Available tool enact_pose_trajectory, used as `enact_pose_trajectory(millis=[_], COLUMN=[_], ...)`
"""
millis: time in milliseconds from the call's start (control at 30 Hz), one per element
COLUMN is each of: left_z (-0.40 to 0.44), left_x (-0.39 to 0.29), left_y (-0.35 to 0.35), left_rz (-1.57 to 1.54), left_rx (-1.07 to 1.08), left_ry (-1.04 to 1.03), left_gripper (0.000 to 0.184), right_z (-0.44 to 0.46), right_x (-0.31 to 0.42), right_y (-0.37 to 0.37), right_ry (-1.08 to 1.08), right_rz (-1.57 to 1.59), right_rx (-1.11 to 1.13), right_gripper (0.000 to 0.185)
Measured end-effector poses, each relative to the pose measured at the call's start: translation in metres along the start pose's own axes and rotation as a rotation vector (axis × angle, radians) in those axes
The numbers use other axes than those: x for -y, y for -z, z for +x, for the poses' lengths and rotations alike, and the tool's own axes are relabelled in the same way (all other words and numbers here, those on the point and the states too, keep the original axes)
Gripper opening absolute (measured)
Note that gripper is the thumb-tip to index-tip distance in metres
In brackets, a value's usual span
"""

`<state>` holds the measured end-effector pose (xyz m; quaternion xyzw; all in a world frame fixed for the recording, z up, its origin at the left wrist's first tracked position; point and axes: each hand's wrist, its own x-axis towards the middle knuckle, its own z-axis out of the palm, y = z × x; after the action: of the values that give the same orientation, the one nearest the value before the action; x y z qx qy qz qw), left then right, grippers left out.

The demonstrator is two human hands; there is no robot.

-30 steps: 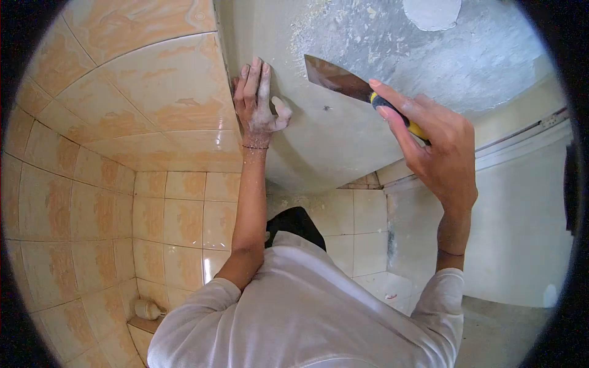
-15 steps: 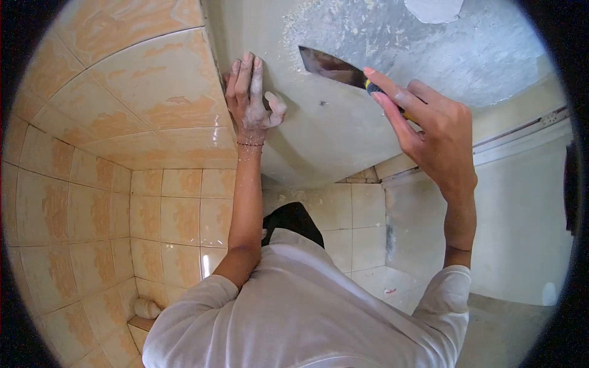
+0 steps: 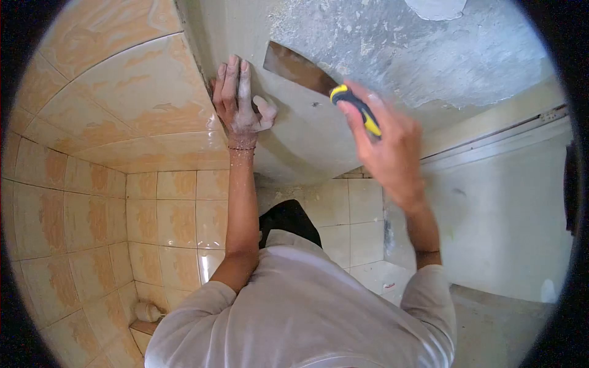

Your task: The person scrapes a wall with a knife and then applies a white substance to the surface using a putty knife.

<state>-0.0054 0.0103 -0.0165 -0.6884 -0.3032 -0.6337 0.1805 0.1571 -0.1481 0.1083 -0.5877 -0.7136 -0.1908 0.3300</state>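
My right hand (image 3: 389, 141) grips a putty knife (image 3: 302, 69) by its yellow and black handle. The wide metal blade points up and left, lying over the edge between smooth paint and a rough grey scraped patch (image 3: 374, 55) on the wall. My left hand (image 3: 239, 101), dusty with white powder, rests with fingers stretched out on the smooth painted wall (image 3: 300, 141), close to the tile border. A small dark mark sits on the paint below the blade. Whether the blade presses on the wall, I cannot tell.
Orange-patterned tiles (image 3: 123, 86) cover the wall on the left, meeting the painted wall at a raised edge. A pale round object (image 3: 146, 311) stands on a small ledge at lower left. To the right runs a rail (image 3: 503, 136) above a pale panel (image 3: 491, 214).
My right hand has moved left with the putty knife, carrying the blade toward my left hand. More of the handle shows now. The left hand stays on the wall.
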Motion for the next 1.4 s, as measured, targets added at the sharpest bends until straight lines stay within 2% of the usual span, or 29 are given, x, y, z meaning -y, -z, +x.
enact_pose_trajectory(millis=[33,67,133,267,333,433,667,733,967,1033,1133,1233,1300,1400], left_z=[0.001,0.001,0.002,0.0,-0.001,-0.001,0.004,0.005,0.002,0.003,0.002,-0.001,0.002,-0.001], left_x=[-0.001,-0.001,-0.001,-0.001,-0.001,-0.002,-0.006,-0.004,-0.003,-0.003,-0.002,-0.003,-0.001,-0.002], left_y=[0.001,0.002,0.002,-0.001,-0.003,-0.004,0.002,0.002,-0.001,-0.001,-0.002,-0.004,-0.007,-0.001], left_rz=[0.011,0.036,0.057,0.031,0.034,0.036,0.057,0.045,0.034,0.047,0.053,0.007,-0.015,0.044], left_rx=[0.013,0.021,0.017,0.002,-0.019,-0.041,-0.01,-0.024,-0.041,-0.044,-0.045,-0.067,-0.108,-0.027], left_ry=[-0.005,-0.006,-0.002,0.014,0.005,0.007,0.003,-0.004,-0.008,-0.004,-0.009,0.011,0.046,0.0], left_gripper=[0.066,0.062,0.059,0.053,0.053,0.052,0.051,0.052,0.054,0.054,0.054,0.054,0.054,0.053], right_z=[-0.007,-0.009,-0.014,-0.026,-0.025,-0.03,-0.032,-0.037,-0.011,-0.011,-0.001,-0.008,-0.005,-0.009], right_x=[0.001,0.004,0.01,0.018,0.028,0.02,0.029,0.032,0.036,0.041,0.053,0.058,0.06,0.064], right_y=[-0.005,-0.007,-0.01,-0.013,-0.008,-0.013,-0.022,-0.026,-0.036,-0.041,-0.046,-0.035,-0.042,-0.043], right_ry=[-0.13,-0.125,-0.324,-0.464,-0.68,-0.686,-0.689,-0.587,-0.491,-0.548,-0.523,-0.667,-0.65,-0.668], right_rz=[0.07,0.068,0.267,0.439,0.804,0.838,0.781,0.559,0.55,0.611,0.681,0.627,0.644,0.679], right_rx=[-0.001,-0.001,0.028,0.025,-0.036,0.048,0.031,-0.101,-0.142,-0.161,-0.215,-0.128,-0.156,-0.17], right_gripper=[0.019,0.019,0.018,0.018,0.019,0.019,0.019,0.02,0.02,0.021,0.024,0.024,0.024,0.024])
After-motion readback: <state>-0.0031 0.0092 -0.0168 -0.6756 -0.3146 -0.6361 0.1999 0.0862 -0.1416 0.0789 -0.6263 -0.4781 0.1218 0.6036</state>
